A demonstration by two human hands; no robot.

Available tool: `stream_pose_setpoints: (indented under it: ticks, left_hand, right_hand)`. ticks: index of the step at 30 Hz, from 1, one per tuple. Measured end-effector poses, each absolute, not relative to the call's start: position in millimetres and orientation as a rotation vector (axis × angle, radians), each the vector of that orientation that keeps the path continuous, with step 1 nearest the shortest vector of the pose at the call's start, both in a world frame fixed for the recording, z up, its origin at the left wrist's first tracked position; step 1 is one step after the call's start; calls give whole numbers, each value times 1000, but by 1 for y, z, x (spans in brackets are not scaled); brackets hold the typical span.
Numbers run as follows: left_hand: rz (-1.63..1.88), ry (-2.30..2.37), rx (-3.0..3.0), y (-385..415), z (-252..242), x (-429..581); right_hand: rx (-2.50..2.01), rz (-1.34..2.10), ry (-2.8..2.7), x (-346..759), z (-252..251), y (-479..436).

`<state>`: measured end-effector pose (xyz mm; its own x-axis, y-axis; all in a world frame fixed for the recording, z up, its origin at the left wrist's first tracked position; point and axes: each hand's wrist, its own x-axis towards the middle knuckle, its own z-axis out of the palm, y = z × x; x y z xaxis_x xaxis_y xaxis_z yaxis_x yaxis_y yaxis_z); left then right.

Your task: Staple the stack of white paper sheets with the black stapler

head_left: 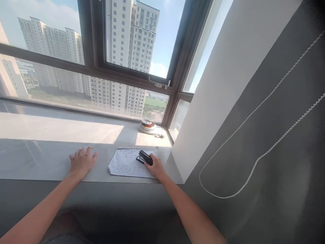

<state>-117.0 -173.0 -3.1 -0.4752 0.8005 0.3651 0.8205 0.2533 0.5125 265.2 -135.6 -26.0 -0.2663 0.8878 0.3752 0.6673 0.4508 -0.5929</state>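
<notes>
My right hand (pixel 155 166) grips a black stapler (pixel 144 158) that rests on a sheet of printed paper (pixel 125 163) lying on the grey windowsill (pixel 45 149). The fingers curl round the stapler's near end. My left hand (pixel 81 161) lies flat on the sill with its fingers spread, a little left of the paper and not touching it. It holds nothing.
A stack of round plates (pixel 147 126) with a brown lid sits at the back right corner of the sill, small bits beside it. A window (pixel 119 51) runs along the back. A white wall and a grey blind with bead cords (pixel 256 159) close the right side.
</notes>
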Motion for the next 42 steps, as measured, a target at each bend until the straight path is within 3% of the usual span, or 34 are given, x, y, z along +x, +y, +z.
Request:
stream_pose_setpoints:
  ticks: [3, 7, 12, 19, 33, 42]
  left_hand:
    - [-507, -2771, -1449, -185, -3, -185]
    - [-326, -2813, -1610, -192, -3, -232]
    - [-345, -2694, -1653, -188, -13, -242]
    - [-420, -2680, -1625, -190, -17, -241]
    - [-370, -2667, -1601, -192, -12, -236]
    - [-353, -2708, -1587, -199, 1, -223]
  right_hand:
    - [-1402, 448, -1981, 304, -21, -136]
    - [-1393, 644, -1861, 338, -12, -124]
    - [-1395, 560, -1526, 348, -7, -84]
    - [-1246, 356, -2022, 346, -21, -46]
    - [-1420, 192, -2237, 324, -33, -55]
    - [-1179, 284, -2063, 232, -14, -66]
